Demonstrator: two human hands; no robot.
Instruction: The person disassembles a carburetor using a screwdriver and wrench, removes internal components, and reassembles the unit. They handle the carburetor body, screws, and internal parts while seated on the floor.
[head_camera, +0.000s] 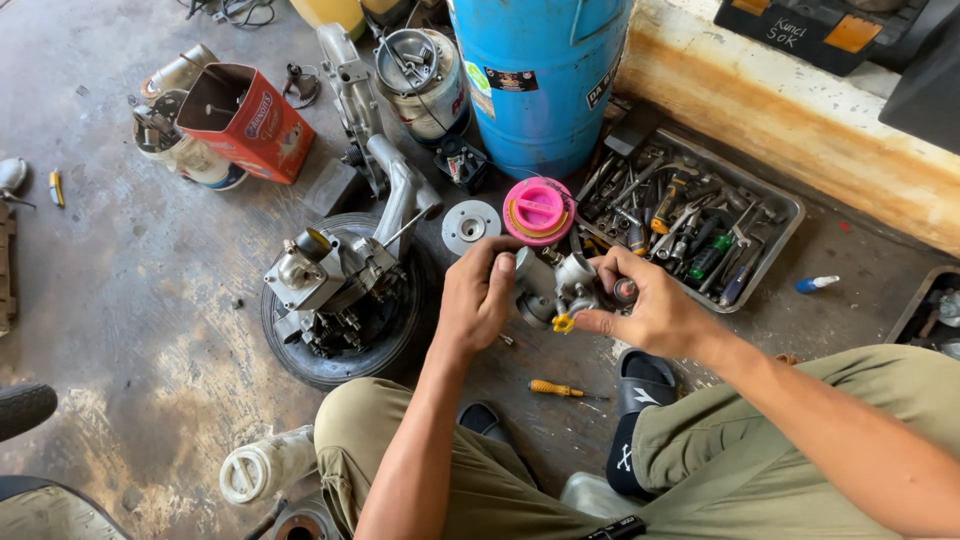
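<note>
Both of my hands hold a small grey metal carburetor (560, 290) with a yellow knob at its lower edge, above the concrete floor. My left hand (478, 295) wraps its left side. My right hand (648, 305) grips its right side with fingers curled over the top. Just behind it stands a pink round cap (538, 210). A small engine (335, 275) rests on a black tyre to the left of my hands.
A metal tray (785, 215) of hand tools lies at right, beside a blue drum (540, 80). A yellow-handled screwdriver (555, 389) lies on the floor between my knees. A red box (250, 120), a metal can (425, 80) and a round disc (470, 224) sit further back.
</note>
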